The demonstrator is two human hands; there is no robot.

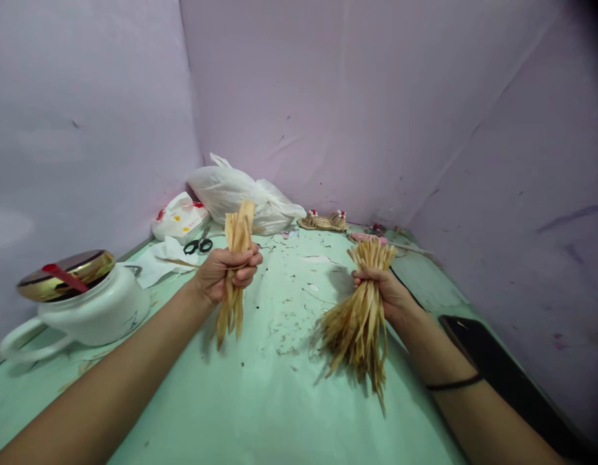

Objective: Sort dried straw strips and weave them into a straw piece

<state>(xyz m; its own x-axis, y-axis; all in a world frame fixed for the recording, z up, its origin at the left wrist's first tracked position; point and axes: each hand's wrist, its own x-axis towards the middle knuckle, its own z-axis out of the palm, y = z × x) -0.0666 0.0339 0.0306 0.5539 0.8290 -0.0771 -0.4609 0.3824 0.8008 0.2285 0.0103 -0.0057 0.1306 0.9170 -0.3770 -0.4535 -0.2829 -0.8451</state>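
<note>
My left hand [230, 274] is closed around a small bundle of pale, dry straw-like strips [239, 232], held upright above the table. The strips stick out above the fist and hang down below it. On the right, my right hand [379, 287] grips a thicker bundle of the same dry strips [357, 329] near its top. Its lower ends fan out and look browner. A gap separates the two bundles. A dark band [454, 383] circles my right wrist.
A white pot [103, 310] with a gold-rimmed lid stands at left. Behind it lie black-handled scissors [199, 245], a tissue pack [180, 216] and a white plastic bag [241, 194]. A woven piece [323, 223] rests at the back. A dark phone-like slab [502, 368] lies right. Scraps litter the green table [260, 400].
</note>
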